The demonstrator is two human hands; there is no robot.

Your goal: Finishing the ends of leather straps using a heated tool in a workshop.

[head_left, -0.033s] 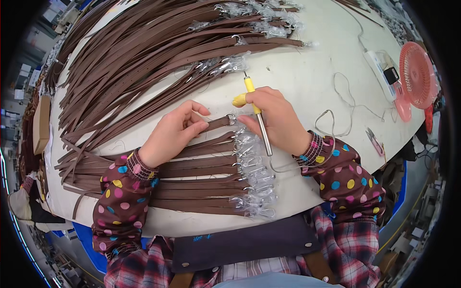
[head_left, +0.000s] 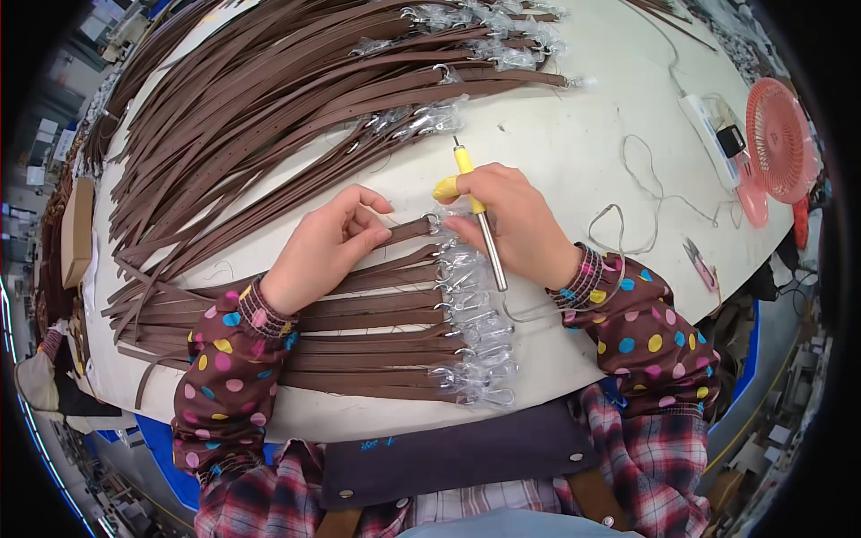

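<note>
My right hand (head_left: 520,224) is closed around a corded soldering iron (head_left: 488,240) with a yellow grip and metal barrel. Its thin tip points away from me, and a yellow cover (head_left: 446,189) sits on one finger. That hand's thumb reaches to the metal clasp end of a brown strap (head_left: 411,230). On the left, my left hand (head_left: 327,238) is curled at the same strap, its thumb against it; the other fingers are partly hidden. Below both hands lies a row of similar brown straps (head_left: 377,318), their clasps wrapped in clear plastic (head_left: 480,309).
A large pile of brown straps (head_left: 269,99) spreads over the far left of the white table (head_left: 574,161). On the right are a pink fan (head_left: 778,139), a power strip (head_left: 708,134), small snips (head_left: 701,264) and the iron's grey cord (head_left: 619,235).
The soldering iron has shifted very slightly to the left in my right hand. My left hand and the straps look nearly unchanged.
</note>
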